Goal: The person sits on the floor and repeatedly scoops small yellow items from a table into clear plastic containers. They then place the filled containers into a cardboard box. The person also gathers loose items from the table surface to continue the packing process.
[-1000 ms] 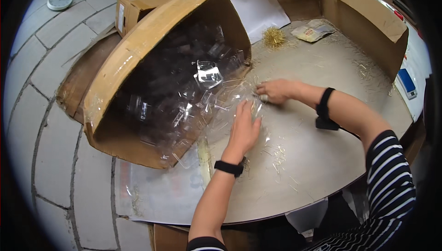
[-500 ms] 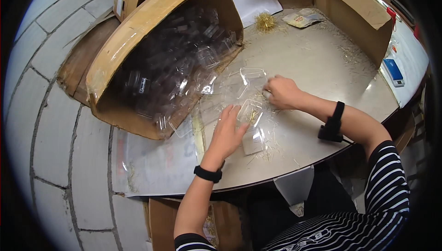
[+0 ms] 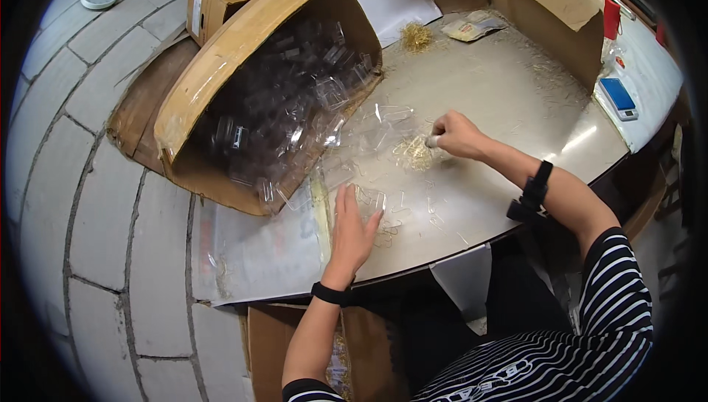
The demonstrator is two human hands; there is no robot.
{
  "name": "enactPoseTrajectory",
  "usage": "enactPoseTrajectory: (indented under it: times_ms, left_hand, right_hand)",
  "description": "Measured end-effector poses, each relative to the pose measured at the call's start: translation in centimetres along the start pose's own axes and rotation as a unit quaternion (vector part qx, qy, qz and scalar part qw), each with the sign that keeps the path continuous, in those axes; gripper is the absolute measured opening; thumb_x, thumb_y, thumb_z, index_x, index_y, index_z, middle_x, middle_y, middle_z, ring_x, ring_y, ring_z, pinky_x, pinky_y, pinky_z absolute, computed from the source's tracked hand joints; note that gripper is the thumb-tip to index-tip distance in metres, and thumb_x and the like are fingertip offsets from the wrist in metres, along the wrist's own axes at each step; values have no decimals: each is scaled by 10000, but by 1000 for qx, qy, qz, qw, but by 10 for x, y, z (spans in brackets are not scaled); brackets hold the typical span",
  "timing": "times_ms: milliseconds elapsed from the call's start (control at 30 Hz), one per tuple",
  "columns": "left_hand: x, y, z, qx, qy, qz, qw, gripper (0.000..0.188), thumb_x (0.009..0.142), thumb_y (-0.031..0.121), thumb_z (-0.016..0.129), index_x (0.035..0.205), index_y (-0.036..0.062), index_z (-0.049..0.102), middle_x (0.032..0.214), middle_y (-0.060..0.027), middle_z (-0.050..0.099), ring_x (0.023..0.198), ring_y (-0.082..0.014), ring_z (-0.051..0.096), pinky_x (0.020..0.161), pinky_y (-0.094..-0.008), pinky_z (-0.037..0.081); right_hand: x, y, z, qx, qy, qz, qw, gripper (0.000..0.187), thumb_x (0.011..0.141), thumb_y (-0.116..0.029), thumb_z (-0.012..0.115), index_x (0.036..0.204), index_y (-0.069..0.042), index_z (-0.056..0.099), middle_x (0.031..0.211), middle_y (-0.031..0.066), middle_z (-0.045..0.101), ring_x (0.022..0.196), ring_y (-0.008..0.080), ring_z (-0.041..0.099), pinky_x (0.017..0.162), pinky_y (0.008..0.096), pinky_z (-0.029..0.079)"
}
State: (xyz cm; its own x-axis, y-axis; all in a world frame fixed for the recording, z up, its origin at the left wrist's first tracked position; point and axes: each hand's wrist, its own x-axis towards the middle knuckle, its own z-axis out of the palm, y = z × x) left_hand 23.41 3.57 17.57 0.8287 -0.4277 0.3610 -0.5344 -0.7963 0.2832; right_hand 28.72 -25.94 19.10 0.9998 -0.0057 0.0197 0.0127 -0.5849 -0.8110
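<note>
My left hand [image 3: 352, 234] lies low over the table, fingers stretched and thumb apart, beside a small clear plastic box [image 3: 375, 200]. Whether it touches the box, I cannot tell. A few gold wire pieces [image 3: 386, 234] are by the thumb. Farther right, my right hand [image 3: 456, 136] has its fingers pinched together at the edge of a pile of thin gold wire pieces [image 3: 411, 154]. Something greyish shows at its fingertips, too small to name. More clear plastic boxes [image 3: 383, 123] stand just beyond the pile.
A tipped cardboard carton [image 3: 214, 70] full of clear plastic boxes opens toward the table at left. A gold tangle [image 3: 416, 37] and a small packet [image 3: 473, 26] lie at the back. To the right are a cardboard wall [image 3: 546, 26] and a blue-and-white device [image 3: 618, 98].
My left hand has drawn back toward the left and nearer to me, with the clear box beside it. The gold pile now shows loose by my right hand, which stays pinched. The view has shifted slightly.
</note>
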Motion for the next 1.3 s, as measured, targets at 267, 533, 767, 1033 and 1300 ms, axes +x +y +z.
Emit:
enactPoseTrajectory:
  times_ms: [267, 533, 767, 1033, 1300]
  left_hand:
    - [-9, 92, 32, -754, 27, -308, 580, 414, 960, 216, 494, 1279, -29, 394, 1252, -172, 507, 1047, -311, 594, 813, -448, 546]
    - [-81, 82, 21, -693, 28, -337, 637, 374, 978, 196, 437, 1268, -38, 423, 1221, -199, 546, 1013, -316, 630, 649, -352, 603]
    - [-200, 88, 21, -773, -14, -340, 536, 412, 1007, 308, 352, 1227, -20, 471, 1209, -207, 553, 1028, -341, 622, 642, -354, 616]
    - [-257, 108, 124, -732, -171, -445, 486, 440, 1002, 363, 377, 1177, -15, 521, 1129, -153, 607, 898, -246, 665, 643, -352, 593]
    - [-226, 132, 163, -787, -132, -419, 434, 452, 1003, 395, 357, 1168, 2, 510, 1053, -118, 628, 869, -237, 666, 652, -378, 579]
  right_hand:
    - [-64, -20, 42, 31, -57, -58, 996, 403, 784, -348, 667, 693, 44, 661, 576, 161, 589, 551, 238, 562, 589, 369, 457]
    - [21, 10, 48, -344, -22, -91, 934, 519, 894, -424, 487, 1362, -203, 453, 1401, 194, 408, 1304, 398, 364, 1009, 476, 377]
    - [-50, -7, 48, -312, -207, -140, 917, 563, 938, -324, 445, 1452, -155, 290, 1512, 179, 213, 1376, 400, 227, 1105, 456, 271]
    - [-102, 29, 54, -162, 109, -82, 977, 602, 933, -442, 451, 1399, -69, 376, 1402, 215, 405, 1342, 333, 329, 1113, 411, 234]
    - [-165, -3, 119, -227, 80, -219, 945, 381, 841, -138, 522, 1210, -45, 547, 1339, 141, 475, 1310, 318, 367, 1073, 422, 300]
